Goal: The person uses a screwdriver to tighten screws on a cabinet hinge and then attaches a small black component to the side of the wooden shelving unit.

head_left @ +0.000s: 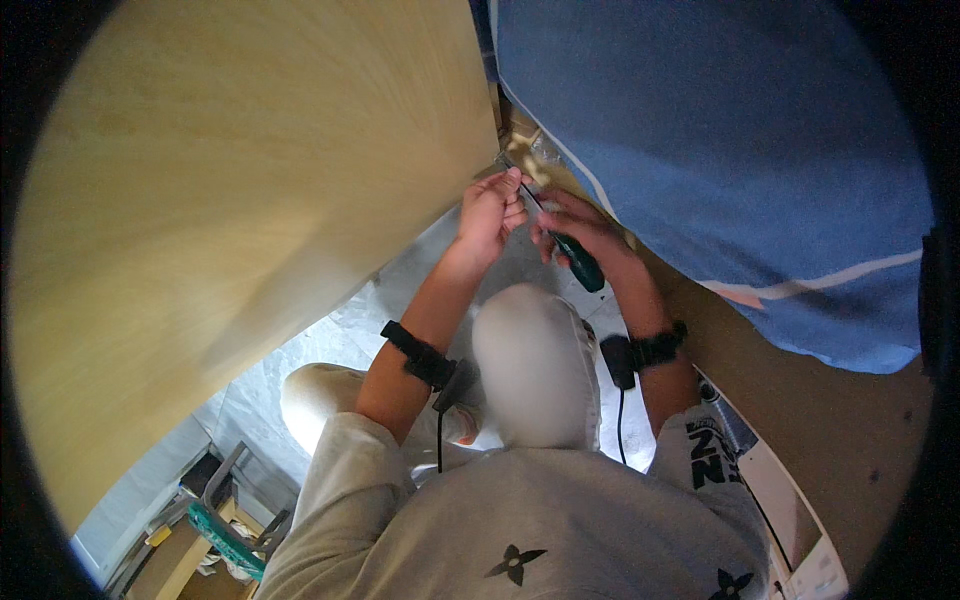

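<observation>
My right hand [578, 228] grips a screwdriver [580, 265] with a dark green handle, its shaft angled up and left toward the corner where a large pale wooden panel [230, 200] meets the brown board beside it. My left hand [490, 210] is at that same corner, fingertips pinched around the screwdriver's tip near a small metal fitting [517, 160]. What lies under the fingertips is hidden. Both wrists wear black bands with small devices and cables.
A blue cloth-covered slab with a white stripe [740, 150] leans at the upper right. A brown board [830, 420] runs along the right. White sheeting [340, 340] covers the floor under my bent knees. Clutter with a green roll [225, 535] sits at the lower left.
</observation>
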`<action>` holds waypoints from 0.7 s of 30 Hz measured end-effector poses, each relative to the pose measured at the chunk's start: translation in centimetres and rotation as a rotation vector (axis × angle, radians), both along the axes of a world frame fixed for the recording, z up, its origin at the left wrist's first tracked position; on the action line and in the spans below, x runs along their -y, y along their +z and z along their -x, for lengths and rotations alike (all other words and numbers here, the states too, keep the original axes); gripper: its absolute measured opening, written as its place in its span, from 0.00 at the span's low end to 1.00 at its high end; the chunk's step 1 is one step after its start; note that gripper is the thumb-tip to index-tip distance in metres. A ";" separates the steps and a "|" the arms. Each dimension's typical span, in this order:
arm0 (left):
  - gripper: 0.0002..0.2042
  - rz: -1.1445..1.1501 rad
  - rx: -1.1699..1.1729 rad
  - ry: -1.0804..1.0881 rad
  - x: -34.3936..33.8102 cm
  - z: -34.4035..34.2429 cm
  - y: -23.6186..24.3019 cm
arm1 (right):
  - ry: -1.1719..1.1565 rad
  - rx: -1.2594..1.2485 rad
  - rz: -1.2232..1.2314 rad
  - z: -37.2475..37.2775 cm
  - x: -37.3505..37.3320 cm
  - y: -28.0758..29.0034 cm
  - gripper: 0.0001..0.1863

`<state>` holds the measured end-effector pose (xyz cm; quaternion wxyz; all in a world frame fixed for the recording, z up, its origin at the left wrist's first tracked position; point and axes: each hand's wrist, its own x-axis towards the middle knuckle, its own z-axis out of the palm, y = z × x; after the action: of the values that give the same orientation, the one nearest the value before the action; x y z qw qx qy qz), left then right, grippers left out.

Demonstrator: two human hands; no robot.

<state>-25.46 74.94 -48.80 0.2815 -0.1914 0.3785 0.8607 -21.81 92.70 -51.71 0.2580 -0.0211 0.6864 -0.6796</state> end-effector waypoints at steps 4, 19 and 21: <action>0.10 0.019 0.047 0.028 -0.2 -0.3 0.1 | -0.214 0.181 -0.012 -7.5 -0.2 5.0 0.16; 0.13 -0.048 -0.047 -0.159 -0.7 -1.8 0.3 | -0.466 0.632 0.594 -9.8 -3.3 4.5 0.21; 0.11 -0.054 -0.025 -0.161 -0.5 -2.1 0.0 | -0.529 0.703 0.518 -9.9 -3.2 4.7 0.20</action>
<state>-23.33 75.43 -48.82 0.3501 -0.1421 0.3730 0.8474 -11.88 95.94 -47.02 0.2786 0.3200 0.3489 -0.8356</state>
